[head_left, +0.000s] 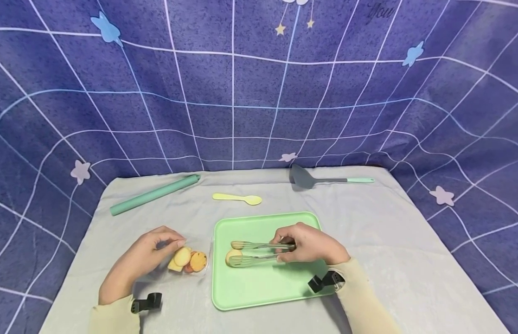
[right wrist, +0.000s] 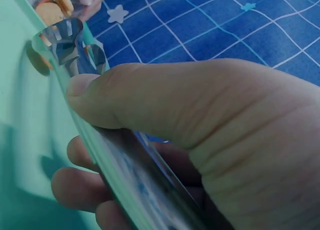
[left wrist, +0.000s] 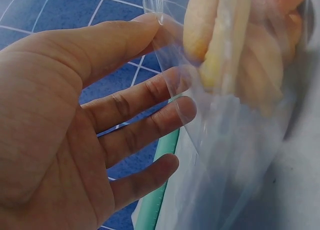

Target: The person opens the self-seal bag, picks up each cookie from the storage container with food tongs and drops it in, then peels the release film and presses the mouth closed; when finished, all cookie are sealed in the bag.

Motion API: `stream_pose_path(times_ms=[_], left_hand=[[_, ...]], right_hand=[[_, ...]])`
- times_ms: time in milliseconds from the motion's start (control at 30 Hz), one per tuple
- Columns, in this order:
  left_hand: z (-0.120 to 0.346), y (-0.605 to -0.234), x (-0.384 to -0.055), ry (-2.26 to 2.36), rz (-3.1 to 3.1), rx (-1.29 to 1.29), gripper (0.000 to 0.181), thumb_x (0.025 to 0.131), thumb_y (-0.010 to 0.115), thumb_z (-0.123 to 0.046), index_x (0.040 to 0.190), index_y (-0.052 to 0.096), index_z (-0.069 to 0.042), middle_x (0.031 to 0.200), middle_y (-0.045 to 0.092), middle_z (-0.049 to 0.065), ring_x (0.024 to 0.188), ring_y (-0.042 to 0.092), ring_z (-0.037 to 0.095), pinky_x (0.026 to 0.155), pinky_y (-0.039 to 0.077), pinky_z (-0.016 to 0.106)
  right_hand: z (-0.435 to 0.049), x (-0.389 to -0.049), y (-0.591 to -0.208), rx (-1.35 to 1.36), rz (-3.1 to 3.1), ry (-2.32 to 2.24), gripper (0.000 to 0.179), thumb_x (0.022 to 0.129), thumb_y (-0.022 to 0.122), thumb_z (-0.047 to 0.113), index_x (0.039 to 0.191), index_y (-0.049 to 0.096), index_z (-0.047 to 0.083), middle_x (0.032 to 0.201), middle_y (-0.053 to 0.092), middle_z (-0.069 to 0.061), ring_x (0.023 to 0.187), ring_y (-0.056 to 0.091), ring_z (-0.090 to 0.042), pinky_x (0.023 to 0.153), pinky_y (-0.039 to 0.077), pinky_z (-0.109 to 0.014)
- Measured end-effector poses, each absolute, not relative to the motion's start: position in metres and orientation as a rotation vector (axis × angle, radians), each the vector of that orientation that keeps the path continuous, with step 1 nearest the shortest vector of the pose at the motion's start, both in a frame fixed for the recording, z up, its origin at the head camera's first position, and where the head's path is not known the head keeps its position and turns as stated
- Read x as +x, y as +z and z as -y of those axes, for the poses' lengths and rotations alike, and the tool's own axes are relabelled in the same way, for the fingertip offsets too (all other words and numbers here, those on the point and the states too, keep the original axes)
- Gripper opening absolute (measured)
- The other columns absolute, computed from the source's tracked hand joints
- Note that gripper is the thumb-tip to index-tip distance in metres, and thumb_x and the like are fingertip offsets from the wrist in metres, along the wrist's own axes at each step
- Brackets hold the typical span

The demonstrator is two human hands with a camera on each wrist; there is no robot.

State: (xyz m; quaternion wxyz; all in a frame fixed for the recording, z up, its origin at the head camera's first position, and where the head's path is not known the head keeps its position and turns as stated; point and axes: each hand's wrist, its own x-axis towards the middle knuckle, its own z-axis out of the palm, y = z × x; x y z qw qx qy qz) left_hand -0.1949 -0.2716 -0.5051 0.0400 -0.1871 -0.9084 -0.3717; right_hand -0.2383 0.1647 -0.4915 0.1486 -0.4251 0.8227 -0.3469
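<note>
My left hand point(head_left: 143, 255) pinches the edge of a clear plastic bag point(left wrist: 215, 140) between thumb and index finger; the other fingers stretch out beside it. Several round yellow and orange cookies point(head_left: 198, 261) are in the bag, left of the green tray point(head_left: 263, 293). Over that tray, my right hand point(head_left: 313, 243) grips a pair of metal tongs point(head_left: 242, 261) with slotted ends that point left. A single round cookie point(head_left: 232, 253) shows at the tong ends, partly covered by them. Whether the tongs clamp it or it lies on the tray, I cannot tell.
Behind the tray lies a small yellow spoon point(head_left: 238, 198). A green rolled or rod-shaped item point(head_left: 154, 195) lies at the back left. A dark spatula point(head_left: 304, 177) with a mint handle lies at the back right. A blue gridded curtain point(head_left: 250, 116) hangs behind the table.
</note>
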Motion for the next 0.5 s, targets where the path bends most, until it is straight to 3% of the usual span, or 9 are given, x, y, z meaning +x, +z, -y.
stream_pose_path(times_ms=[200,400,500], left_hand=[[0.272,-0.505,-0.196,-1.139,2.779,-0.579,0.01,0.098,0.072,-0.024,0.098,0.08,-0.018,0.103,0.068,-0.013,0.101,0.063,0.014,0.091,0.049,0.028],[0.273,-0.505,-0.195,-1.138,2.767,-0.584,0.009,0.097,0.072,-0.021,0.098,0.08,-0.017,0.102,0.068,-0.014,0.1,0.064,0.014,0.09,0.05,0.028],[0.273,-0.505,-0.196,-1.141,2.771,-0.581,0.009,0.098,0.072,-0.022,0.099,0.08,-0.018,0.102,0.067,-0.014,0.099,0.063,0.013,0.089,0.051,0.029]], right_hand=[[-0.156,-0.237,-0.493,-1.238,-2.354,-1.042,0.03,0.085,0.084,0.017,0.112,0.072,0.012,0.089,0.07,0.017,0.073,0.064,-0.003,0.064,0.054,-0.026],[-0.131,-0.236,-0.495,-1.33,-2.337,-1.033,0.028,0.086,0.084,0.019,0.111,0.071,0.012,0.087,0.068,0.02,0.063,0.055,0.0,0.056,0.041,-0.019],[-0.118,-0.237,-0.496,-1.337,-2.325,-1.031,0.029,0.086,0.084,0.02,0.111,0.071,0.013,0.087,0.068,0.022,0.064,0.055,0.002,0.056,0.041,-0.017]])
